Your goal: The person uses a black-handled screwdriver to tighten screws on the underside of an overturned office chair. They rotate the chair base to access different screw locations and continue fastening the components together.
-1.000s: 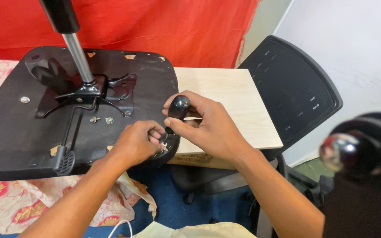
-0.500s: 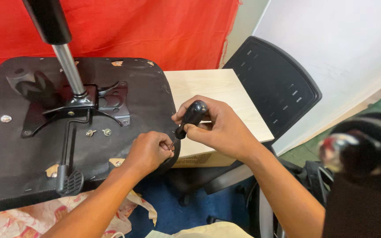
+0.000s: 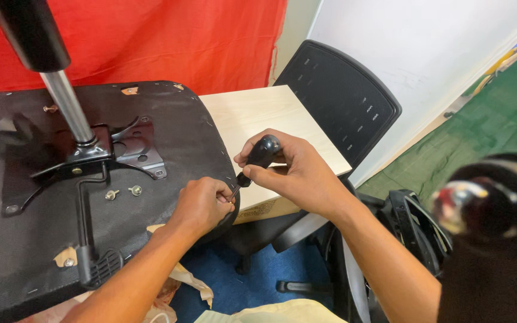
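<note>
1. The right hand [image 3: 297,173] is closed around a black screwdriver [image 3: 257,158] handle at centre frame.
2. The left hand [image 3: 201,203], at seven o'clock of it, pinches fingertips together at the screwdriver's tip.
3. The upturned chair seat [image 3: 169,113] lies at nine o'clock.

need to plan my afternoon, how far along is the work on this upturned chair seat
Done: the metal mechanism plate sits on the upturned chair seat. In hand: right hand drives a screwdriver at the seat edge, left hand pinching its tip. Left: two loose screws and the separate backrest.
</note>
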